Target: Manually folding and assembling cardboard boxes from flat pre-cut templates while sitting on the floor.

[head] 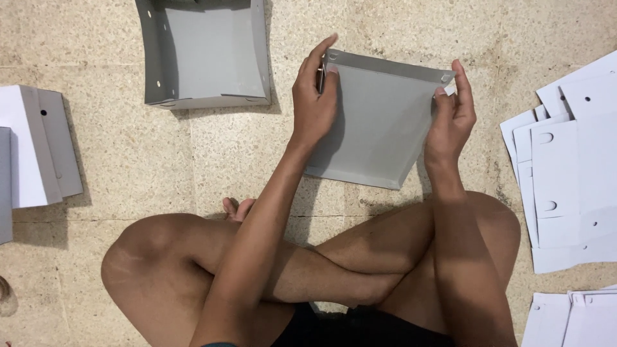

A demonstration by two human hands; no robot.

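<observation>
I see the left hand gripping the left far corner of a grey cardboard tray, thumb inside the wall; the right hand pinches the right far corner; the tray hangs between both hands, above the floor; a folded grey box lies beyond the left hand; flat white blanks lie just right of the right hand.

Soft, even overhead light, faint shadows under the limbs, sharp focus, no glare.
</observation>
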